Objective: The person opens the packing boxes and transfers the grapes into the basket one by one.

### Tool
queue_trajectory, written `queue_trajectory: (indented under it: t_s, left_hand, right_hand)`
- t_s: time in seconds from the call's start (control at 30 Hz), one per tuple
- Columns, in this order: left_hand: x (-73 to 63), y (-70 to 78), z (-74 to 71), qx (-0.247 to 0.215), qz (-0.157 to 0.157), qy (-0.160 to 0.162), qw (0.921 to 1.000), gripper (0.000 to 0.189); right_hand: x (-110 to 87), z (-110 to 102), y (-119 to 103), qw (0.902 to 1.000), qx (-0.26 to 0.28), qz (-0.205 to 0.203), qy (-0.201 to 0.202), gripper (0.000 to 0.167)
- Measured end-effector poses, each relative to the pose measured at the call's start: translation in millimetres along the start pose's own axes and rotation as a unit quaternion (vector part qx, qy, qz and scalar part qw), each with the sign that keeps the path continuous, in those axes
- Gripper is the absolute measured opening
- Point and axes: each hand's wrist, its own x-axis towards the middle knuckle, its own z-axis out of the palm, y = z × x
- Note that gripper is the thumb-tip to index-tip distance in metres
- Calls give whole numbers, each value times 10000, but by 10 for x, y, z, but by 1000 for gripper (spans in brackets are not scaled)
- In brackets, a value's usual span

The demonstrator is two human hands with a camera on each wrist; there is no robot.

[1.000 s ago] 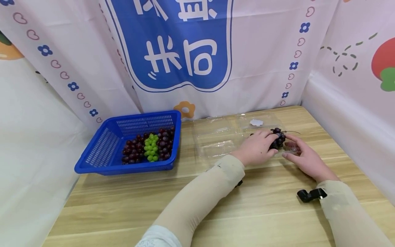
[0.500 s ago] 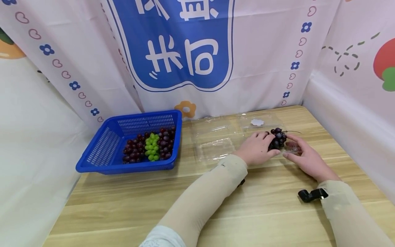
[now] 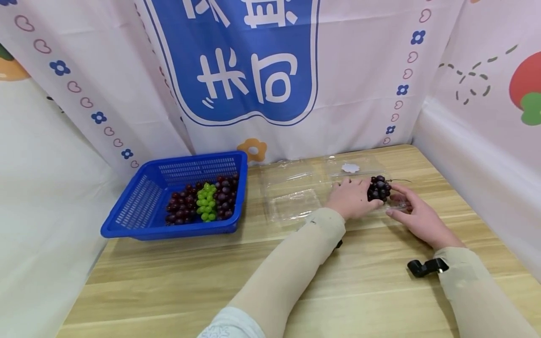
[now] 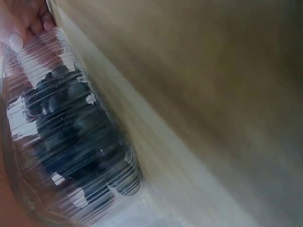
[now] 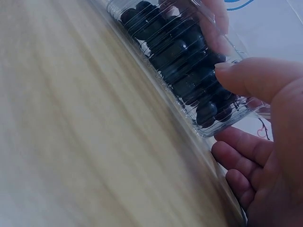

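Observation:
A bunch of dark grapes lies in one half of a clear plastic clamshell box, its thin stem poking out at the right end. My left hand reaches over the box from the left, fingers extended against the bunch. At the right end my right hand holds the box, thumb over the rim and fingers below and outside the end wall. Through the ribbed wall in the left wrist view the grapes show packed along the box.
At the left stands a blue plastic basket with red, green and dark grapes. Another clear clamshell lies between basket and hands. A white label is on the lid behind. Printed cloth hangs at the table's back.
My left hand has shifted off the top of the bunch toward its left side, uncovering more grapes. The right hand has kept its place at the box end.

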Motion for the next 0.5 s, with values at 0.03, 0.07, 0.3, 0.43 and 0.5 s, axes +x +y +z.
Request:
queue_trajectory:
  t_s: [0.03,0.07,0.3,0.43,0.5]
  left_hand:
    - [6,5,7,-10,-34,41,10000,78]
    - [16,9,18,-22,-68,75,9999,78]
    - [50,32,62,138,-270,208,9993,86]
    - [57,32,69,86,-403,207,9989,83]
    - [72,22,75,105,-470,145,9987,77]
  right_hand:
    - [-1,-5,-4,10000,-16,13,0,79]
    - [-1,-9,-7,10000,-34,13,5,79]
    - [-2,-1,15,9999,-111,13,32,79]
    - [-10,12,2,9999,-160,48,-6,80]
    - [-9,13,-16,9998,-179,66,-23,80]
